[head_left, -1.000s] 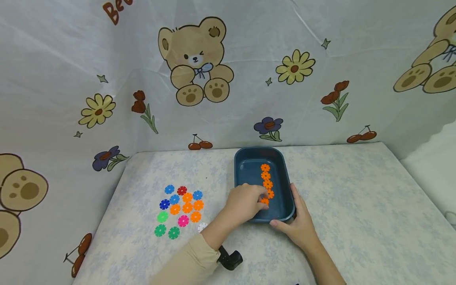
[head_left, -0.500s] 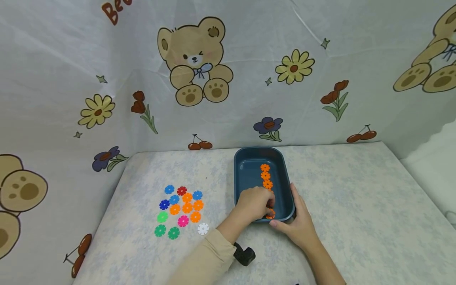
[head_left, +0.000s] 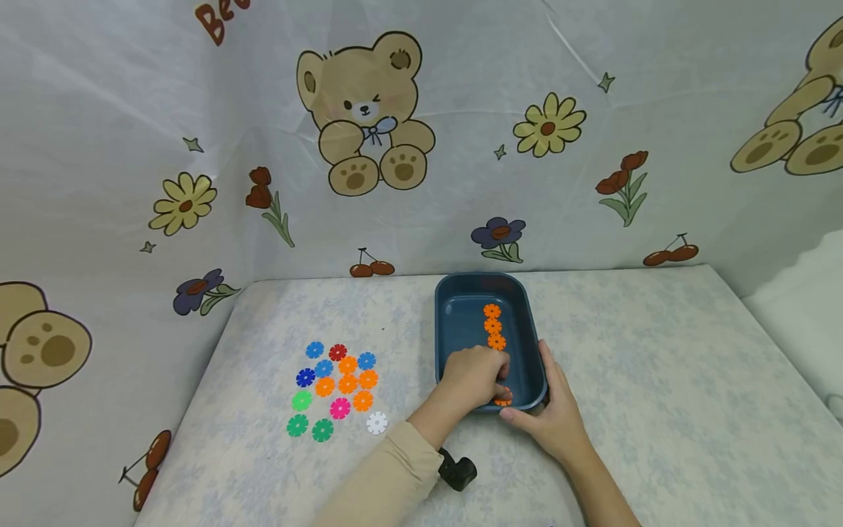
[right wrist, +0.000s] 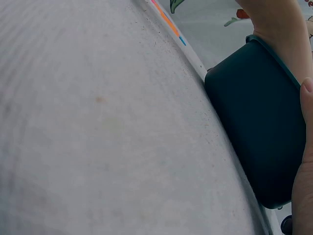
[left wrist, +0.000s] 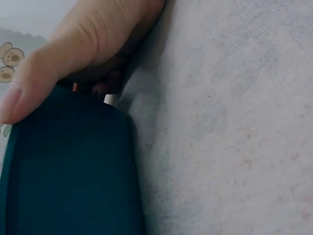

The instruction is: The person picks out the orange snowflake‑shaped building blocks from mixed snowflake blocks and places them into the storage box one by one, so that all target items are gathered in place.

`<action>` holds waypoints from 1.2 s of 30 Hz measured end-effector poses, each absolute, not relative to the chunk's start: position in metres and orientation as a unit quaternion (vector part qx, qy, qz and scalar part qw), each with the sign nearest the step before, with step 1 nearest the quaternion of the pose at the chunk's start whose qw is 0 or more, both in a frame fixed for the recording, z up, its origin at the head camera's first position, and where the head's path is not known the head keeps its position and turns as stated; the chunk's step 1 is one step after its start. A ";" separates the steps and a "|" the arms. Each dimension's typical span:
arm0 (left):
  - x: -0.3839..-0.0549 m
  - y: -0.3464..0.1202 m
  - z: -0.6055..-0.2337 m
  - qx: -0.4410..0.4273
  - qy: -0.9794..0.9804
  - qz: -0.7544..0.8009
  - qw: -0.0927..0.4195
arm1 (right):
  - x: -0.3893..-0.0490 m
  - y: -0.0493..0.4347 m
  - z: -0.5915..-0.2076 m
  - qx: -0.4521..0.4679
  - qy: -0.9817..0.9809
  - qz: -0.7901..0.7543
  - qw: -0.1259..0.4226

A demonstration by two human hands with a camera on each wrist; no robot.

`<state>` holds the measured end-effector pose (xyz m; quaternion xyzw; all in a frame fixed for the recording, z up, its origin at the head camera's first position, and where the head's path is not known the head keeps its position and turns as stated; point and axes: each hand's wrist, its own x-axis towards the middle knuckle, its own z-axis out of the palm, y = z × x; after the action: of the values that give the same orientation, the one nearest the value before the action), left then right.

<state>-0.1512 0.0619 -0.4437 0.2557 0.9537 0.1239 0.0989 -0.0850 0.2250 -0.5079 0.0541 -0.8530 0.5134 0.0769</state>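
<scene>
A dark blue tray [head_left: 448,315] stands on the table with a line of orange notched discs [head_left: 492,326] inside it. My left hand [head_left: 469,377] reaches in over its near left side, fingers curled, thumb at an orange notched disc [head_left: 503,400] near the front wall. The hand hides the middle of the line. In the left wrist view, the thumb [left wrist: 39,78] passes over the tray rim and a small orange bit [left wrist: 75,87] shows by the fingers. With its thumb at the front and fingers along the side, my right hand [head_left: 556,417] holds the tray's near right corner.
Left of the tray lies a loose group of notched discs, among them blue ones [head_left: 323,368], orange ones [head_left: 347,383], green ones [head_left: 298,425], a pink one [head_left: 339,408] and a white one [head_left: 377,423]. A printed bear cloth [head_left: 448,88] hangs behind the table [head_left: 658,395].
My left hand has shifted right and toward the tray's front with an orange disc at its fingertips, then barely moved over the last half second. The right hand has stayed on the corner.
</scene>
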 end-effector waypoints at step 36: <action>-0.116 -0.147 -0.435 0.046 0.968 0.216 0.120 | -0.086 0.223 -0.507 0.036 -0.861 0.503 0.067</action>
<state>-0.1160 -0.1471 -0.4349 0.0458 0.9678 0.2162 0.1203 -0.0863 0.2233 -0.5071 0.0356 -0.8612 0.5026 0.0667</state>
